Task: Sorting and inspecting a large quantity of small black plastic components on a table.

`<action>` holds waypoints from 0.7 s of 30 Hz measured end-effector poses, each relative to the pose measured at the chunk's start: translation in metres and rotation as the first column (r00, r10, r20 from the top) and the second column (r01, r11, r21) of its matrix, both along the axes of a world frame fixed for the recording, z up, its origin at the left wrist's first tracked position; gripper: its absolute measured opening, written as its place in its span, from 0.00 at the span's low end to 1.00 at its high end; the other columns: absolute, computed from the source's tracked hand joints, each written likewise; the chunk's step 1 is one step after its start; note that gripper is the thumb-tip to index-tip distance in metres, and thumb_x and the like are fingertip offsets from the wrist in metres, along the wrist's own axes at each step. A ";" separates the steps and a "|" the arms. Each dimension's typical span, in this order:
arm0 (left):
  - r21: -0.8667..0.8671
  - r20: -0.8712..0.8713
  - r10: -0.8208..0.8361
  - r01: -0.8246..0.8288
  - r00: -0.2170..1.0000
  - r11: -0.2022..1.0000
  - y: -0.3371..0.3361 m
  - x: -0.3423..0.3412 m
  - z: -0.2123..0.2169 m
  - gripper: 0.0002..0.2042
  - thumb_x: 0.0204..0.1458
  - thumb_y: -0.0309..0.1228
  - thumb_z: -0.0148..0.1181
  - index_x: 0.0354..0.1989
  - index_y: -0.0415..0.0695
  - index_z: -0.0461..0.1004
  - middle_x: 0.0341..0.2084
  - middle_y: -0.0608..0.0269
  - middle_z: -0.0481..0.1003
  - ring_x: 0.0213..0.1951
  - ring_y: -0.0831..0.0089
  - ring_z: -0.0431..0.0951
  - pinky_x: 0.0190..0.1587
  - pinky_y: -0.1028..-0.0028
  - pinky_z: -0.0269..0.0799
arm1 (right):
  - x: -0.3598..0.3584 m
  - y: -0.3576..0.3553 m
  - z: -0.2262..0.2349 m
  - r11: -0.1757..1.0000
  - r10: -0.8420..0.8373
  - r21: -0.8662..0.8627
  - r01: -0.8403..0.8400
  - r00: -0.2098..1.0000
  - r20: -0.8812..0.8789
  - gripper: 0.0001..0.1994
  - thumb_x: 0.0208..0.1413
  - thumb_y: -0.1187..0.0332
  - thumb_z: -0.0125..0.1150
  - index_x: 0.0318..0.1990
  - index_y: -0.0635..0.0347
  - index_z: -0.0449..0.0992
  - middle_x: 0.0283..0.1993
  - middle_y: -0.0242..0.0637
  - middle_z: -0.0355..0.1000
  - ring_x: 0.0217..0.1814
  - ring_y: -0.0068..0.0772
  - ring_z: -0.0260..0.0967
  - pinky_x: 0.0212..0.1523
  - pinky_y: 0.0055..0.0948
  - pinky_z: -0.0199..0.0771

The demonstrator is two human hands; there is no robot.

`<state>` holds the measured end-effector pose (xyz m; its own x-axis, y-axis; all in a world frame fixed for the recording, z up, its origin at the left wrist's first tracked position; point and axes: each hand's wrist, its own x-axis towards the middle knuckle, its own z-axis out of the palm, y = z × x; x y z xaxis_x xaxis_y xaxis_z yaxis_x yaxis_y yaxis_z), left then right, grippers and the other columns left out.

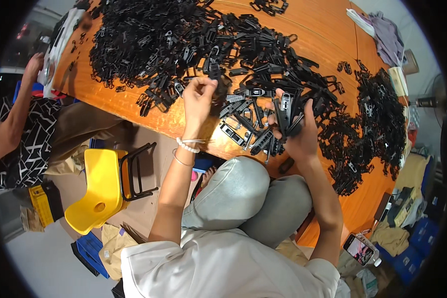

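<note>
My left hand (198, 99), with white beads on its wrist, is closed at the pile's near edge. Its thumb and fingertips pinch a slim black plastic clip piece (214, 69) that stands up from them. To the right, my right hand (304, 136) is palm up and curled round several long black clip pieces (284, 110), its thumb at their far side. Finished-looking clips with pale metal inserts (232, 133) lie loosely on the wooden table between the two hands. Small parts inside the right palm are partly hidden by the bundle.
A large heap of black plastic pieces (134, 39) spreads over the orange wooden table (104, 102); another heap (382, 114) lies right. A yellow chair (100, 184) stands left, near another person's arm (20, 109). At lower right is a lit phone (358, 249).
</note>
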<state>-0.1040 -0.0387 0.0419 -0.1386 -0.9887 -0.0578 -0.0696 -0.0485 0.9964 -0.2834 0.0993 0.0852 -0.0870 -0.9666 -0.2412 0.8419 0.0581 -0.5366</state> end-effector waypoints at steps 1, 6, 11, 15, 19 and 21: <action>0.046 -0.110 -0.078 0.084 0.991 0.995 0.010 -0.011 0.011 0.06 0.50 0.26 0.57 0.28 0.36 0.69 0.22 0.66 0.71 0.19 0.84 0.69 0.20 0.84 0.68 | -0.001 0.001 0.001 1.000 -0.019 0.020 0.019 1.000 0.008 0.32 0.61 0.44 0.26 0.61 0.62 0.53 0.46 0.46 0.67 0.37 0.32 0.67 0.25 0.20 0.67; 0.070 -0.306 -0.293 0.329 0.906 0.942 0.048 -0.043 0.042 0.05 0.50 0.23 0.57 0.31 0.35 0.67 0.19 0.66 0.71 0.18 0.83 0.70 0.20 0.84 0.68 | 0.001 -0.002 0.011 0.982 -0.109 0.158 0.101 0.993 0.045 0.32 0.61 0.44 0.25 0.61 0.61 0.53 0.51 0.48 0.65 0.47 0.37 0.68 0.45 0.36 0.72; -0.201 0.210 -0.401 0.441 0.891 0.875 0.064 -0.053 0.053 0.05 0.44 0.23 0.62 0.28 0.36 0.74 0.24 0.66 0.72 0.23 0.83 0.71 0.26 0.80 0.68 | -0.013 0.007 -0.016 1.000 -0.004 -0.016 0.005 0.999 0.034 0.23 0.62 0.53 0.38 0.57 0.59 0.61 0.48 0.40 0.68 0.45 0.30 0.69 0.44 0.33 0.74; -0.381 0.306 -0.384 0.482 0.871 0.789 0.073 -0.054 0.054 0.07 0.43 0.22 0.61 0.32 0.35 0.75 0.29 0.56 0.73 0.29 0.68 0.75 0.31 0.76 0.69 | -0.007 0.006 -0.014 0.992 -0.075 0.097 0.087 0.990 -0.116 0.18 0.54 0.67 0.56 0.52 0.58 0.67 0.42 0.31 0.71 0.40 0.21 0.69 0.37 0.24 0.74; -0.465 0.313 -0.296 0.418 0.902 0.780 0.065 -0.046 0.048 0.06 0.46 0.22 0.57 0.33 0.33 0.75 0.30 0.51 0.73 0.32 0.61 0.75 0.34 0.73 0.69 | -0.009 0.005 -0.004 0.971 -0.030 0.226 0.084 0.972 -0.233 0.17 0.50 0.70 0.57 0.50 0.57 0.69 0.41 0.30 0.71 0.39 0.23 0.70 0.34 0.22 0.72; -0.420 0.290 -0.216 0.327 0.932 0.846 0.061 -0.044 0.046 0.05 0.46 0.22 0.58 0.31 0.35 0.76 0.30 0.53 0.74 0.31 0.67 0.75 0.32 0.75 0.69 | -0.009 0.006 -0.002 0.977 -0.032 0.199 0.074 0.978 -0.208 0.17 0.50 0.70 0.56 0.50 0.57 0.69 0.41 0.31 0.71 0.39 0.24 0.70 0.35 0.23 0.72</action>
<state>-0.1476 0.0225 0.0875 -0.4436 -0.8349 0.3258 -0.2345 0.4590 0.8569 -0.2920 0.1052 0.0833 -0.2042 -0.8911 -0.4052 0.7215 0.1427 -0.6775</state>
